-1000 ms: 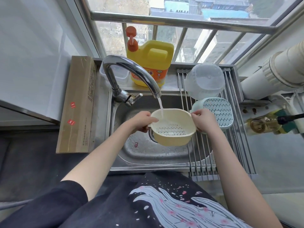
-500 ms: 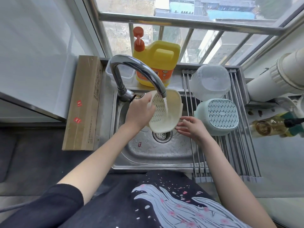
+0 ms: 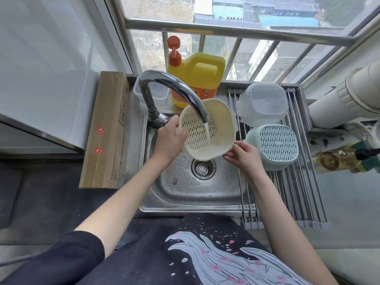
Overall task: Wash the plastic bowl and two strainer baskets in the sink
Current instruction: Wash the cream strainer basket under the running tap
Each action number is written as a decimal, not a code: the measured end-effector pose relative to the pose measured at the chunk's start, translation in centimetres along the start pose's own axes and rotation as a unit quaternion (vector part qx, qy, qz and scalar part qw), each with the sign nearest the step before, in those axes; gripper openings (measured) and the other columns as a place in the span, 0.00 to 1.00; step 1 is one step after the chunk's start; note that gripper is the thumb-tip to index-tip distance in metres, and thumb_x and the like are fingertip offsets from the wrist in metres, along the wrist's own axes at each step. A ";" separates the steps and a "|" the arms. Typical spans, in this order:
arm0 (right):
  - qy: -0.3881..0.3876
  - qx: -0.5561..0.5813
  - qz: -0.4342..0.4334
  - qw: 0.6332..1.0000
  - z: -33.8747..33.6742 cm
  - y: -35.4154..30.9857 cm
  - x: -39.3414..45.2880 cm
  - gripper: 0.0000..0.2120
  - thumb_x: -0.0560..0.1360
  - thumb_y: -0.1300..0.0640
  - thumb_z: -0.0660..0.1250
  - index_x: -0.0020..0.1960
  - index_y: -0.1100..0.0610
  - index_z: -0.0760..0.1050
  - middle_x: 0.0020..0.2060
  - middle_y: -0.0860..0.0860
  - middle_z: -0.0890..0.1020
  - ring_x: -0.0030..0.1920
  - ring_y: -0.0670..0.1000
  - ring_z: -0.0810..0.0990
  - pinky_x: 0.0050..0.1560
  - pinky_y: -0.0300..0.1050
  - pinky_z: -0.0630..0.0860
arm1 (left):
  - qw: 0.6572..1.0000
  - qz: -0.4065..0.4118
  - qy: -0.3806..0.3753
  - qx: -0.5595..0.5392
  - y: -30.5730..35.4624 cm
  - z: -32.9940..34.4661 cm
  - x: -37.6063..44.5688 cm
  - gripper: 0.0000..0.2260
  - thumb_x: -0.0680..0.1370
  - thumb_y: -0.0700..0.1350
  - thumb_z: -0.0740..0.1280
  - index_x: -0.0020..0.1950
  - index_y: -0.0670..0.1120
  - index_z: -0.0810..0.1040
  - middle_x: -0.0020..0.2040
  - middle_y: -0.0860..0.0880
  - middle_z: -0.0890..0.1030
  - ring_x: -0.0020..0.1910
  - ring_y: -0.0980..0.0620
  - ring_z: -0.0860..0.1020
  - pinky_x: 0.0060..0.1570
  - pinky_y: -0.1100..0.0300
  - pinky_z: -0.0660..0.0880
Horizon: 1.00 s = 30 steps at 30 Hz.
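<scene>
While water from the faucet (image 3: 174, 93) runs into it, cream strainer basket (image 3: 207, 130) is tilted over sink (image 3: 197, 194) | left hand (image 3: 170, 138) grips its rim | right hand (image 3: 242, 155) pinches its lower edge | green strainer basket (image 3: 275, 147) and clear plastic bowl (image 3: 263, 103) inverted on drying rack (image 3: 296, 194).

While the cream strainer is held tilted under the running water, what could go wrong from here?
1. The cream strainer is tipped on its side, so the stream from the faucet may splash off its wall beyond the sink.
2. The right hand has only a fingertip grip on the lower rim; the wet basket might slip, leaving the left hand to hold it.
3. Turning it might bump the green strainer close beside it.
</scene>
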State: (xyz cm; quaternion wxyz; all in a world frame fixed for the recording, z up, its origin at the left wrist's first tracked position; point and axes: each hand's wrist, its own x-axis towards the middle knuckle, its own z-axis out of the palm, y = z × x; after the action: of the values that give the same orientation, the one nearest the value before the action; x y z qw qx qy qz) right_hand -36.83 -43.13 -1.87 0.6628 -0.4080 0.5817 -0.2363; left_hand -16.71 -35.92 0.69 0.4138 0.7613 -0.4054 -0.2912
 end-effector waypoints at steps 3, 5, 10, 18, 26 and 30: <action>-0.015 -0.003 -0.025 1.000 -0.7 -0.9 -0.2 0.09 0.81 0.64 0.56 0.55 0.60 0.75 0.34 0.54 0.81 0.31 0.45 0.82 0.36 0.36 0.80 | 0.997 -0.045 -0.014 -0.057 0.1 -0.2 -0.7 0.06 0.75 0.40 0.62 0.50 0.45 0.76 0.43 0.49 0.81 0.39 0.51 0.80 0.28 0.62 0.74; -0.024 -0.031 -0.033 0.999 -0.9 -1.4 -0.4 0.10 0.82 0.63 0.56 0.55 0.59 0.75 0.32 0.53 0.80 0.30 0.45 0.81 0.35 0.36 0.80 | 0.993 -0.069 -0.022 -0.094 0.0 -0.1 -1.7 0.06 0.75 0.39 0.62 0.51 0.44 0.75 0.44 0.47 0.81 0.36 0.50 0.81 0.24 0.61 0.75; -0.057 -0.077 -0.011 0.995 -0.6 -1.3 -0.7 0.13 0.83 0.60 0.53 0.59 0.56 0.75 0.32 0.53 0.76 0.30 0.48 0.76 0.34 0.38 0.78 | 0.981 -0.152 -0.014 -0.121 -1.7 0.6 -4.0 0.04 0.76 0.37 0.62 0.50 0.43 0.74 0.44 0.44 0.80 0.30 0.55 0.78 0.23 0.65 0.73; -0.074 -0.079 0.020 0.994 1.1 -1.0 -0.1 0.14 0.84 0.53 0.51 0.58 0.52 0.75 0.32 0.54 0.74 0.30 0.50 0.77 0.37 0.44 0.77 | 0.981 -0.167 -0.022 -0.091 -4.6 0.1 -3.6 0.06 0.77 0.37 0.62 0.53 0.44 0.73 0.48 0.44 0.79 0.39 0.51 0.80 0.24 0.63 0.76; -0.090 -0.081 0.042 0.992 2.0 0.0 0.3 0.14 0.83 0.55 0.52 0.64 0.54 0.72 0.32 0.53 0.73 0.31 0.49 0.75 0.36 0.41 0.77 | 0.972 -0.224 -0.023 -0.074 -7.2 1.0 -5.0 0.05 0.77 0.38 0.61 0.52 0.44 0.73 0.46 0.44 0.79 0.40 0.46 0.79 0.33 0.52 0.80; -0.110 -0.085 0.069 0.988 3.0 0.3 0.7 0.16 0.83 0.54 0.52 0.67 0.54 0.72 0.33 0.53 0.74 0.32 0.49 0.76 0.37 0.42 0.78 | 0.960 -0.261 -0.006 -0.098 -7.8 0.7 -4.9 0.04 0.78 0.37 0.61 0.52 0.41 0.72 0.44 0.45 0.78 0.33 0.49 0.77 0.23 0.62 0.76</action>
State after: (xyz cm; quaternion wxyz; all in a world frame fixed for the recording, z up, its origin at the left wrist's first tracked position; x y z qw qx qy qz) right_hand -33.84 -42.69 -2.56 0.7000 -0.4455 0.5502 -0.0937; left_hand -16.78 -29.46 -5.86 0.3935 0.7948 -0.1643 -0.4318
